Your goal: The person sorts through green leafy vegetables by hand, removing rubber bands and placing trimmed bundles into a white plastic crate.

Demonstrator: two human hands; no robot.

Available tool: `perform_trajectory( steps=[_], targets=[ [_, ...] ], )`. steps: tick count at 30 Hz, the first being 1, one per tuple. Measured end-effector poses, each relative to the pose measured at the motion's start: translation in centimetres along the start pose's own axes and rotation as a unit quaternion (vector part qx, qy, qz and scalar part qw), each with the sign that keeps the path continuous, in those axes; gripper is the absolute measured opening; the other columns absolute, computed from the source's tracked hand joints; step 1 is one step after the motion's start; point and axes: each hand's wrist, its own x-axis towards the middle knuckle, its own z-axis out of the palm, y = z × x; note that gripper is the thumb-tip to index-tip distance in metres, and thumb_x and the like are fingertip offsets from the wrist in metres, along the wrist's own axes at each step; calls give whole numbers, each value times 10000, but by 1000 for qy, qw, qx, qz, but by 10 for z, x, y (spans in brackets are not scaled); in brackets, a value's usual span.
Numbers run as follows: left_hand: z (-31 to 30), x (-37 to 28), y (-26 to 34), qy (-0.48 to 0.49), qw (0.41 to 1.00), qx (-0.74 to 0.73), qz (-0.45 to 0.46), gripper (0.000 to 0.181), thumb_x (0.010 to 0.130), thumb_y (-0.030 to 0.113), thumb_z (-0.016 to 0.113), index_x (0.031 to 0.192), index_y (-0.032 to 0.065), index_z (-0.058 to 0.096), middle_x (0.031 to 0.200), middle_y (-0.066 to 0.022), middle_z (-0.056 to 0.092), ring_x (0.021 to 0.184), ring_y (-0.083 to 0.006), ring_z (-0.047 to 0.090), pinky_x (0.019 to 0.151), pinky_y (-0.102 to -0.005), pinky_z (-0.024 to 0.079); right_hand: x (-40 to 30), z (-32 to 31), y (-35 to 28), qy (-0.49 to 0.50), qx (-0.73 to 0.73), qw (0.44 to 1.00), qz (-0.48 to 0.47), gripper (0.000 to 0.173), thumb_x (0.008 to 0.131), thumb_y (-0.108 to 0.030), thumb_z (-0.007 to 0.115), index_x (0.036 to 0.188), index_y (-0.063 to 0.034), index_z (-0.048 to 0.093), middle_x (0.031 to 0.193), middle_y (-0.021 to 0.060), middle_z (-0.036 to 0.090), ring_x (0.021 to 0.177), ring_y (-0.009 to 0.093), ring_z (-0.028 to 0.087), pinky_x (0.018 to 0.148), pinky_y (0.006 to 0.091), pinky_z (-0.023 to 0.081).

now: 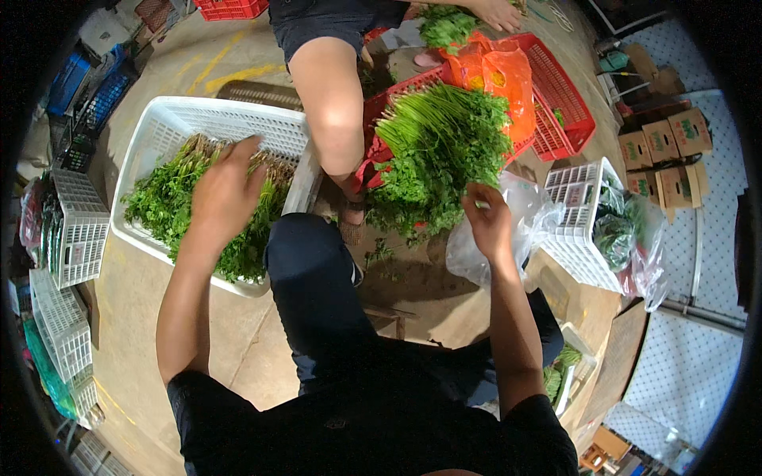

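Observation:
My left hand (229, 193) is over the leafy green herbs with roots (158, 193) in a white plastic crate (238, 108); its fingers look slightly apart, and blur hides whether they touch a stem. To the right, a big heap of leafy herbs (443, 143) with pale green stems rests on a red plastic crate (411, 81). My right hand (489, 217) is at the lower right edge of that heap, thumb and finger curled near the leaves; whether they pinch any is unclear. Behind the heap is an orange plastic bag (518, 89). A clear plastic bag (476, 250) lies below my right hand.
Another person's bare knee (333, 113) is between the crates, and that person's hand (497, 13) is at the top. A second red crate (556, 95) and a white crate (574, 196) with bagged greens stand to the right. White crates (80, 250) line the left. Loose leaves (381, 253) lie on the floor.

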Motion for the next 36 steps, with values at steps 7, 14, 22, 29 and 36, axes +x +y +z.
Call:
perform_trajectory(
  steps=[7,14,22,29,36],
  targets=[
    [71,48,172,-181,947,31,262,192,778,110,645,925,10,716,1038,-255,674,984,-323,681,782,-471,572,158,69,-17,-16,-283,924,-258,408,801,-254,803,1145,-78,673,1167,159,665,1126,387,587,992,460,478],
    [187,55,166,-89,970,84,211,331,784,186,671,1024,-38,710,1138,-282,643,977,-398,634,704,-483,567,233,111,-15,-154,-522,826,-151,743,793,-549,777,1350,-105,566,1408,138,576,1308,360,521,1071,551,426],
    [217,108,163,-69,990,87,89,578,898,157,589,1431,-47,490,1525,-325,380,1389,-478,401,829,-593,541,270,141,-12,-273,-546,792,-5,940,757,-551,788,1489,-75,439,1478,192,525,1357,371,512,1100,478,445],
    [204,128,174,-247,968,31,16,839,899,207,628,1604,26,209,1689,-227,53,1516,-427,232,1033,-608,443,268,143,-5,-279,-546,790,-30,792,748,-462,804,1370,-46,546,1353,213,618,1256,333,604,1031,469,509],
    [210,131,166,-266,963,30,24,917,913,333,657,1621,43,152,1679,-262,59,1490,-456,270,1046,-593,430,265,99,3,-179,-353,916,-68,728,742,-287,795,1356,20,551,1324,234,630,1236,365,606,1054,442,488]
  ],
)
